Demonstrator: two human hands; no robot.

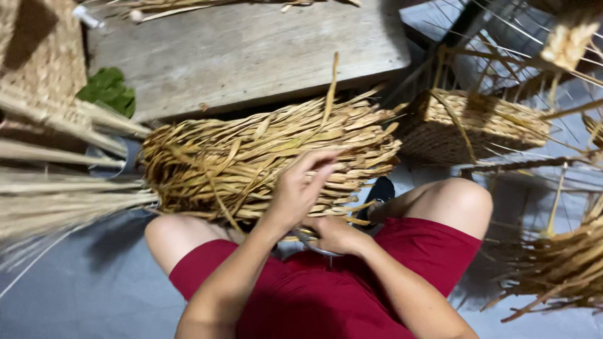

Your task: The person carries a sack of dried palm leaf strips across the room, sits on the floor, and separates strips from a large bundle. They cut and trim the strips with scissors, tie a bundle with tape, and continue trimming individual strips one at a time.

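Note:
A half-woven basket of dry yellow straw strips [251,157] lies across my knees, loose strand ends sticking out on all sides. My left hand [301,188] rests on its near side, fingers pinching a strand. My right hand [336,235] is under the basket's lower edge, closed around a thin metal wire rim [314,248] that curves below the weave. I sit in red shorts [326,289] with both knees bare.
A worn wooden board [245,50] lies beyond the basket. A finished woven basket [477,125] stands right of it, with wire frames behind. Straw bundles [50,188] lie at left, another [559,270] at right. A green cloth [110,91] sits upper left.

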